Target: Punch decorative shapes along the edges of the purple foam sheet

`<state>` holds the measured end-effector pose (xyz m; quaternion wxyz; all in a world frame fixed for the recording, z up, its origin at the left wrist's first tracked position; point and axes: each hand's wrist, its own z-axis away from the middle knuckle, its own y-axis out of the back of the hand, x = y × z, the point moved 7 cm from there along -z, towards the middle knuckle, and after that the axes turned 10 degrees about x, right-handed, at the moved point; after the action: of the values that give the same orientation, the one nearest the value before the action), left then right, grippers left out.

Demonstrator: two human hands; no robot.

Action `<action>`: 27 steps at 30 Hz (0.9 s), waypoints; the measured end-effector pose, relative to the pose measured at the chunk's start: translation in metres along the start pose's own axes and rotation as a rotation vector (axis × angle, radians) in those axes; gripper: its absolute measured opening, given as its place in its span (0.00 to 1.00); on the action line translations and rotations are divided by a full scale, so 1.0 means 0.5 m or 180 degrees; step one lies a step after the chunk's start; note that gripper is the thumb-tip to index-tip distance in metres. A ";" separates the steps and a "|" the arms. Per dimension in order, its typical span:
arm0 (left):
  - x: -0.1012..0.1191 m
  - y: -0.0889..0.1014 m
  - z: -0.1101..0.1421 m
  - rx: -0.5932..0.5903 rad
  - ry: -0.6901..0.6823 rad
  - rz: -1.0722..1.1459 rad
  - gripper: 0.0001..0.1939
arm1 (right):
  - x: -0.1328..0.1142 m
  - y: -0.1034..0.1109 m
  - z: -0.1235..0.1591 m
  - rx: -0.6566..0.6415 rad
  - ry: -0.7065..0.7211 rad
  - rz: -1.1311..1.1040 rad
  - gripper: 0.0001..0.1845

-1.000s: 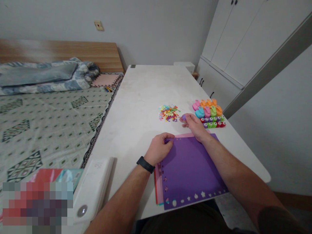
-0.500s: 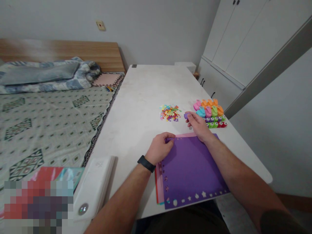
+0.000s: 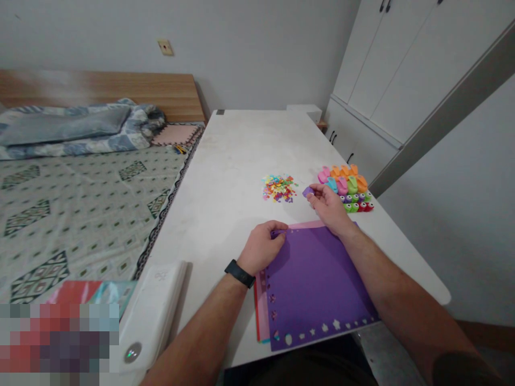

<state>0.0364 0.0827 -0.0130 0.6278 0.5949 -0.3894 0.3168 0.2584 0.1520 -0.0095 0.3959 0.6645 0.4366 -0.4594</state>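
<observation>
A purple paper sheet (image 3: 317,279) lies over pink and red sheets at the near edge of the table, with punched shapes along its left and bottom edges and a few small holes at the top. My left hand (image 3: 263,247), with a black band on the wrist, pinches its top left corner between thumb and fingers. Above the sheet's top edge, my right hand (image 3: 330,208) grips a small purple craft punch (image 3: 308,192), clear of the paper. Just left of that punch is a heap of tiny coloured paper cutouts (image 3: 279,188).
Rows of larger colourful craft punches (image 3: 341,186) and small punches (image 3: 354,207) stand right of my right hand. A long white device (image 3: 155,311) lies at the table's left edge. Beyond it is a bed (image 3: 92,214); white cabinets (image 3: 374,69) rise at the right.
The purple punch has turned in my right hand, whose fingers have shifted around it. My left hand keeps its hold on the sheet's corner. The view has tilted slightly.
</observation>
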 end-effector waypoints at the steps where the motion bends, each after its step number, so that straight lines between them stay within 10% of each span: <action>1: 0.001 0.000 0.000 -0.0004 0.0001 -0.0006 0.15 | -0.001 0.001 0.000 -0.0014 0.0004 0.0011 0.26; 27: 0.001 0.000 -0.001 -0.0038 0.0051 0.0028 0.15 | -0.031 0.009 0.008 -0.0098 0.0030 0.0305 0.25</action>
<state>0.0367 0.0834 -0.0124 0.6330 0.5869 -0.3889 0.3219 0.2585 0.1434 0.0050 0.4256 0.6806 0.4133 -0.4300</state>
